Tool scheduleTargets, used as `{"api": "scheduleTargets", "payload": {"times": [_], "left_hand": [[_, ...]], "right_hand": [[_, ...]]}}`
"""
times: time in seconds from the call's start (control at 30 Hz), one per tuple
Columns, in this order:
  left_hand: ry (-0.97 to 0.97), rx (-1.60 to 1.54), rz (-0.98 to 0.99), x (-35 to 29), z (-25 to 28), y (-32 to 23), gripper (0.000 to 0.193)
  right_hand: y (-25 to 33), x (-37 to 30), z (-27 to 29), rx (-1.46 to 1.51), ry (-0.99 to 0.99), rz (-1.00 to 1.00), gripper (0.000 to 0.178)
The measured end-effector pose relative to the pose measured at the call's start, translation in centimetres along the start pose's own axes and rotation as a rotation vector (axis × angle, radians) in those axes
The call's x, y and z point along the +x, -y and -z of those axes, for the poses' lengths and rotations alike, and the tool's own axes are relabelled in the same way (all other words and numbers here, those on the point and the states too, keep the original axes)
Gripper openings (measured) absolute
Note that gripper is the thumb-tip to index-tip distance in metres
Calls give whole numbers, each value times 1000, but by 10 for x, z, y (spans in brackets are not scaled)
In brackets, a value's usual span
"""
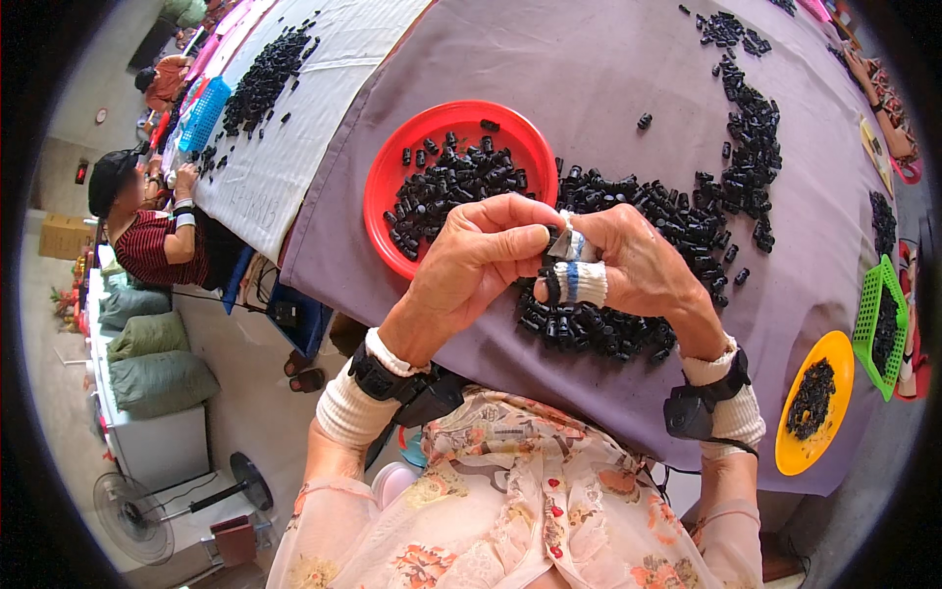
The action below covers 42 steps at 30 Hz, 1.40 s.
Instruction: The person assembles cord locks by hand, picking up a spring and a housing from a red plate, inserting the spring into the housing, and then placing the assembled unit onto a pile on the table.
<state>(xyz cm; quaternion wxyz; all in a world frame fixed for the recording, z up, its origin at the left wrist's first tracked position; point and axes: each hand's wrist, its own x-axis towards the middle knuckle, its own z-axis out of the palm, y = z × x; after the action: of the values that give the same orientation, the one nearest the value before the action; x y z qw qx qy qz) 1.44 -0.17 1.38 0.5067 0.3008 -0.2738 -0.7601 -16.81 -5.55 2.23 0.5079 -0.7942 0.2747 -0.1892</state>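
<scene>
My left hand (471, 255) is closed, thumb and forefinger pinching a small black plastic part (550, 261) that is mostly hidden by the fingers. Against it sits my right hand (643, 260), also closed, with knitted white, blue-striped covers on its fingers. Between its thumb and fingers shows a small grey metal blade (562, 242), touching or very near the part. Beneath both hands spreads a heap of loose black parts (599, 329). Just beyond my left hand stands a red round tray (376, 201) holding many of the same parts.
A yellow plate (829, 358) with black scraps and a green basket (863, 334) lie at the right on the purple-grey tablecloth (510, 59). More parts trail along the far right. At left, a person (162, 221) works at a white-covered table. A fan (132, 515) stands lower left.
</scene>
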Motion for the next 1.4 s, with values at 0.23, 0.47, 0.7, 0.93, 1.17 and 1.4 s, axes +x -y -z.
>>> {"api": "scheduleTargets", "payload": {"times": [0.23, 0.47, 0.7, 0.93, 1.17, 1.4], "left_hand": [[16, -8, -3, 0, -2, -4, 16], [31, -46, 35, -1, 1, -4, 15], [38, -85, 53, 0, 1, -2, 15], [80, -100, 23, 0, 4, 0, 16], [-2, 8, -10, -5, -6, -3, 20], [-157, 152, -53, -4, -18, -4, 15]], "right_hand": [[7, 1, 5, 52, -63, 45, 43], [7, 1, 5, 42, -47, 23, 44], [5, 0, 4, 38, -21, -3, 42], [-2, 0, -3, 134, -123, 69, 35], [-2, 0, -8, 274, -177, 35, 28], [-6, 2, -12, 238, -232, 107, 28]]}}
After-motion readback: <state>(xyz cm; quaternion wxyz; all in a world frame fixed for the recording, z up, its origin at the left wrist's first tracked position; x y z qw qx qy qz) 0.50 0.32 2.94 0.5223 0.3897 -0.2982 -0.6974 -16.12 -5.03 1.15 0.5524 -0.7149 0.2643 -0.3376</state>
